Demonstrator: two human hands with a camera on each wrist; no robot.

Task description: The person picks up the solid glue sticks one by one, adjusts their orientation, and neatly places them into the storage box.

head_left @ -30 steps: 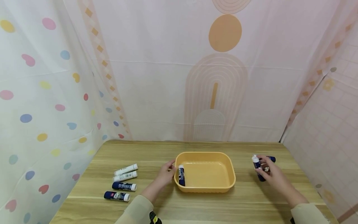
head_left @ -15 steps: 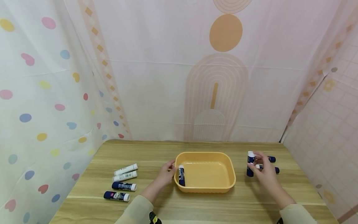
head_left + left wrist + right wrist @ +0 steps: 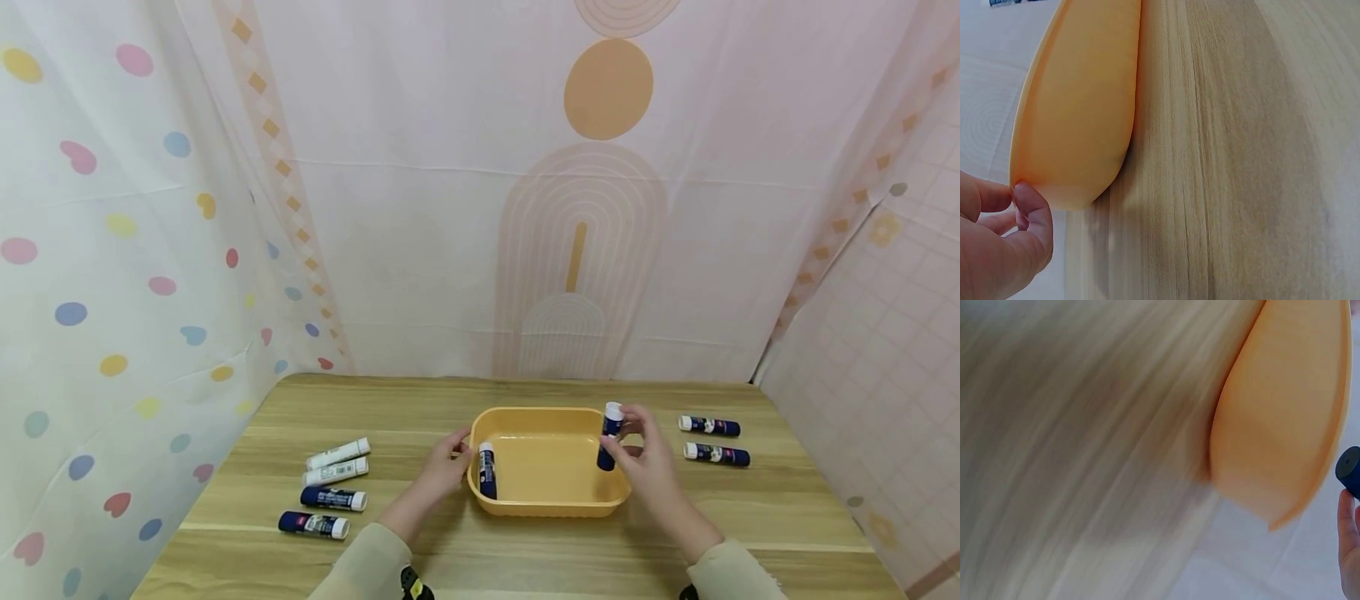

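Note:
My left hand (image 3: 444, 465) pinches the left rim of a yellow plastic tray (image 3: 551, 504); the left wrist view shows thumb and finger on that rim. A glue stick (image 3: 487, 471), navy with a white cap, lies inside the tray along its left wall. My right hand (image 3: 647, 458) grips another navy glue stick (image 3: 608, 437), nearly upright, white cap on top, over the tray's right side. Only that stick's dark base (image 3: 1349, 464) and some fingers show in the right wrist view.
On the right of the wooden table (image 3: 525, 554) lie two navy glue sticks, a far one (image 3: 708, 426) and a nearer one (image 3: 716, 454). At left lie two white tubes (image 3: 336, 463) and two navy glue sticks (image 3: 322, 512). A patterned curtain (image 3: 420, 250) hangs behind.
My right hand has lifted the glue stick from the right side and carried it left over the tray, turning it more upright. The left hand keeps its place on the rim.

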